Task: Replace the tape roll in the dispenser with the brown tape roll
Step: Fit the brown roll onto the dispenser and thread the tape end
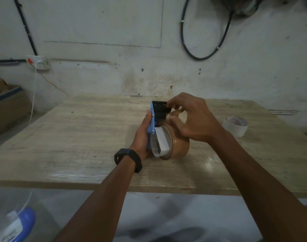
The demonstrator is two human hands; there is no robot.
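Brown tape roll (179, 145) sits mounted in the blue dispenser (152, 123), held above the wooden desk (79, 137). The left hand (142, 135) is closed around the dispenser frame. The right hand (189, 116) pinches the tape end near the black serrated cutter (159, 103). A white tape roll (235, 125) rests on the desk, well apart to the right.

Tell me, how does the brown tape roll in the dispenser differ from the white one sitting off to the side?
The brown tape roll is glossy tan; the white tape roll is pale with faint printing on top. The brown one sits mounted in the blue dispenser, held up between the left hand and right hand; the white one lies flat and untouched on the table, to the right. Both are wide rolls of packing-style tape.
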